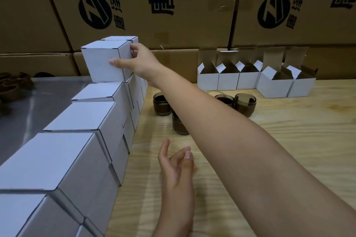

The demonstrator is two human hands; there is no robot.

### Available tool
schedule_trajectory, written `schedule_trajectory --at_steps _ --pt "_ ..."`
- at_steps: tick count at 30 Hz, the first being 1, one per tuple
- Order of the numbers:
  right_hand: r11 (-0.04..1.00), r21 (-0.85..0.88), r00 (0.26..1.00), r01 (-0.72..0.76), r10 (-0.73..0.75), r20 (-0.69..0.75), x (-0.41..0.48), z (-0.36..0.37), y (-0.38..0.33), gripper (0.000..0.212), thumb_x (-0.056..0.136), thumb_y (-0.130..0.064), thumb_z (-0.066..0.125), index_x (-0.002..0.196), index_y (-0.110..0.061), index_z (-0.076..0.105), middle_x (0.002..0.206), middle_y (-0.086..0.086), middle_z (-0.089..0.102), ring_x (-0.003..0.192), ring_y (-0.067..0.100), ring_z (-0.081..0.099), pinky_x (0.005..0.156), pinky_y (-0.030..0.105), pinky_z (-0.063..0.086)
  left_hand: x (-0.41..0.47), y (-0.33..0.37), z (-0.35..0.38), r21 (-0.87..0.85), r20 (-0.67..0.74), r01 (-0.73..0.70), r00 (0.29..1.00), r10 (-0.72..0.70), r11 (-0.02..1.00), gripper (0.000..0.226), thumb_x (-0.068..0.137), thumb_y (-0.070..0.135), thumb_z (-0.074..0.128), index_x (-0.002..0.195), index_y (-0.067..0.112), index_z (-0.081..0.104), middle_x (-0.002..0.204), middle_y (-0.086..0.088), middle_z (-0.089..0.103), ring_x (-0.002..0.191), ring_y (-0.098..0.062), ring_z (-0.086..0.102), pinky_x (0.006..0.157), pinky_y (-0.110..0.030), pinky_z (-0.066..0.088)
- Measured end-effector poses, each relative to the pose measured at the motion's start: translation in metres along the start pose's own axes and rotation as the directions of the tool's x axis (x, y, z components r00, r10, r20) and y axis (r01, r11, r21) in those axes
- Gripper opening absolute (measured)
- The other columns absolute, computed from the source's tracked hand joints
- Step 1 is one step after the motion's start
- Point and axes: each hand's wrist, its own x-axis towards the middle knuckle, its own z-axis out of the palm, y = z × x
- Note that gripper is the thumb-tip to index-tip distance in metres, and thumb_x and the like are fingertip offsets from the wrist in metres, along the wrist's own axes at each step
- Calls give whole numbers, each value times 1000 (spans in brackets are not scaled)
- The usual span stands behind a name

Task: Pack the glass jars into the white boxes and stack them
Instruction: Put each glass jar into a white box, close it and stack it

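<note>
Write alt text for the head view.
A right hand holds a closed white box atop a row of stacked boxes; the left hand hovers empty. Glass jars and open boxes wait on the table.

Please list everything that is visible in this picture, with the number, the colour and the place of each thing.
held box: one, white, closed, atop the stack at back left
closed boxes: many, white, stacked in a row along the table's left side
open boxes: five, white, row at back right
glass jars: four visible, dark brown, on the table before the open boxes
table: one, light wood, right side
metal surface: one, grey, left of the stack
cartons: several, brown with black print, behind
dark objects: brown, far left, unclear
right hand: one, grips the held box
left hand: one, relaxed, empty, above the table
</note>
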Motion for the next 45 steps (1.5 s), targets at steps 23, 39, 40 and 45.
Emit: schedule_trajectory --at_steps 23,39,40,45 --pt "999 -47 774 -19 -15 -633 -203 -105 97 18 94 -17 56 111 -24 59 96 -12 60 86 -5 56 70 4 43 -11 16 5 232 64 19 997 -35 973 17 95 13 53 103 24 62 95 2 72 97 -10 67 92 -27 49" --pt "911 -410 716 -46 -256 -650 -119 -164 100 13 98 -22 45 97 -21 58 105 -6 52 100 14 53 86 29 47 -10 11 3 271 99 -22 995 -6 962 19 94 6 52 100 17 67 89 3 75 86 -5 68 76 -16 52" --pt "868 -491 784 -76 -252 -567 -97 -173 94 18 99 -26 42 94 -18 58 109 -5 51 104 14 52 87 30 45 -9 10 3 271 96 -26 995 0 962 20 93 3 53 99 15 67 87 1 75 84 -6 69 75 -13 52" --pt "626 -748 967 -220 36 -254 0 -198 88 57 103 -42 28 114 3 62 144 3 38 130 23 41 97 34 33 -6 5 1 252 76 -21 997 1 968 20 89 -1 55 94 11 70 82 -6 75 80 -12 70 78 -23 51"
